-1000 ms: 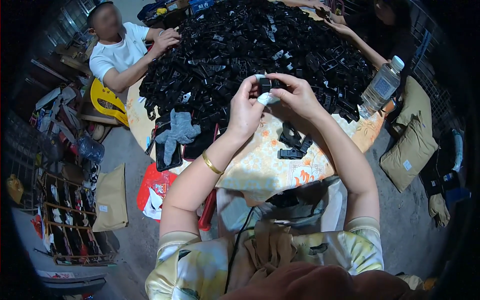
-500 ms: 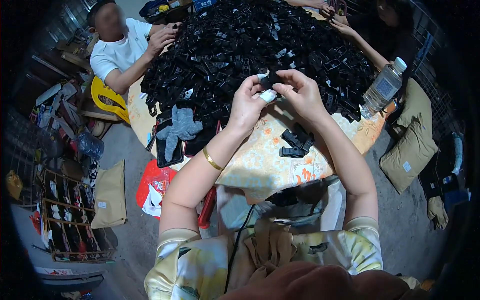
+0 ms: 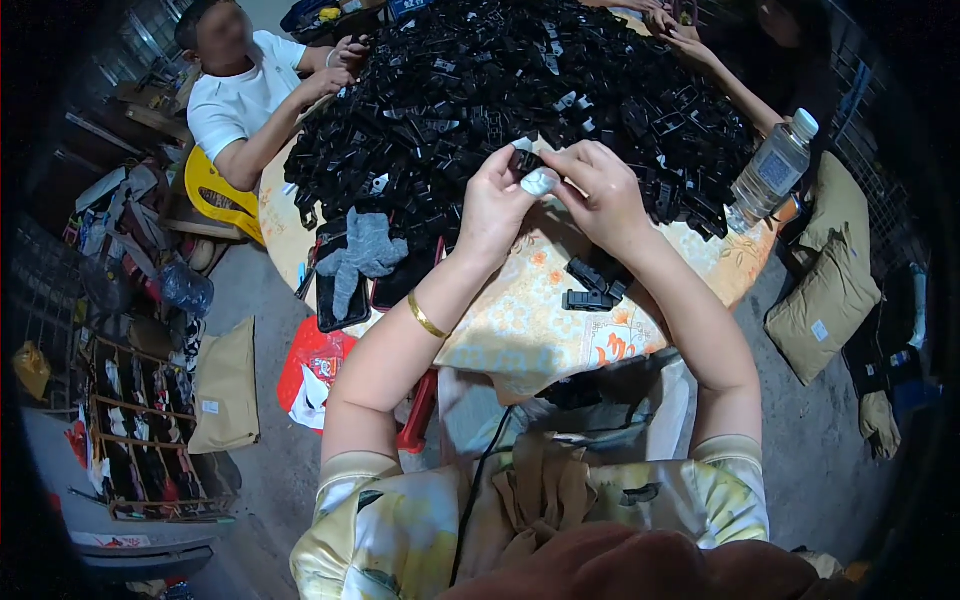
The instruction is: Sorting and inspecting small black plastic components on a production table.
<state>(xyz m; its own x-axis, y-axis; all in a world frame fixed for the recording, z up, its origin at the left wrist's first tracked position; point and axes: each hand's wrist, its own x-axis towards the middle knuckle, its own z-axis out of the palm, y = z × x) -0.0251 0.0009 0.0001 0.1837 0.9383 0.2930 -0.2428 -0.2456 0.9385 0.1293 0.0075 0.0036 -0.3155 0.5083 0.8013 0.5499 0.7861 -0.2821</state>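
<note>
Over the near edge of the black pile, my left hand point(image 3: 490, 212) pinches a small black plastic part point(image 3: 526, 160). White wrapping point(image 3: 540, 181) covers its thumb tip, and another white wrap shows on the index finger. My right hand point(image 3: 606, 198) is closed, with its thumb and fingertips pressed together against the right side of that part. Its fingers hide some of the part. Several loose black plastic pieces point(image 3: 597, 284) lie on the patterned tablecloth point(image 3: 505, 335) beside my right forearm. Beyond my hands rises a large heap of similar black plastic parts point(image 3: 460, 110).
A clear bottle point(image 3: 772, 170) stands right of the heap. Left of my forearm lie a grey cloth point(image 3: 362, 255) and a dark phone-like object point(image 3: 343, 303). Co-workers' hands point(image 3: 342, 65) reach the heap from far left and far right. Stuffed tan sacks point(image 3: 825, 310) rest on the floor.
My right fingers have curled in and drawn closer around the black part, which now shows a different side. The far-left co-worker's hands have shifted at the heap's edge.
</note>
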